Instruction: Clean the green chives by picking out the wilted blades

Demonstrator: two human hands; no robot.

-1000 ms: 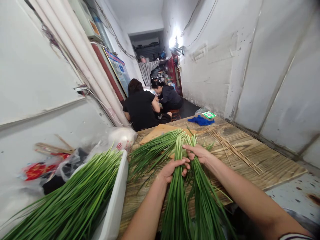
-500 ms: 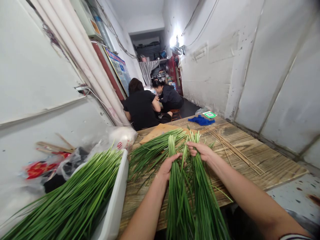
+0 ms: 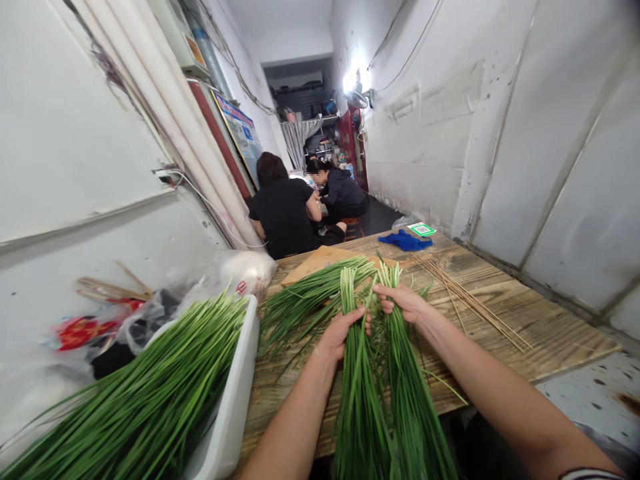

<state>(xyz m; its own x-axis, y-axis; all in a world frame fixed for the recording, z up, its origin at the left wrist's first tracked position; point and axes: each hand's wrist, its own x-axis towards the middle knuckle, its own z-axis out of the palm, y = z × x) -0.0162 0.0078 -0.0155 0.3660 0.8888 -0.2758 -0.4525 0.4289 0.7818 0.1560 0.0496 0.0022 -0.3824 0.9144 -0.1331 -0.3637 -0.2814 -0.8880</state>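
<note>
My left hand [image 3: 349, 328] is closed round a bunch of garlic chives [image 3: 357, 393], pale stem ends up and green leaves hanging over the table's near edge. Close on its right, my right hand [image 3: 399, 300] grips a second bunch of chives [image 3: 413, 393] just below the pale ends. Its thumb and finger also pinch a few stems between the two bunches. A loose pile of chives [image 3: 305, 293] lies beyond my left hand, partly on a tan board [image 3: 313, 261]. Loose bits of green lie between and behind the hands.
A white tub [image 3: 239, 387] heaped with chives [image 3: 165, 373] stands at the left. Thin wooden sticks [image 3: 480, 307], a blue cloth [image 3: 405, 240] and a green code card [image 3: 421, 229] lie on the wooden table [image 3: 540, 327]. Two people [image 3: 285, 213] sit beyond it.
My left hand's fingers have closed further round its bunch, and the stems between the bunches have shifted slightly. My right hand keeps its hold. The view has moved a little.
</note>
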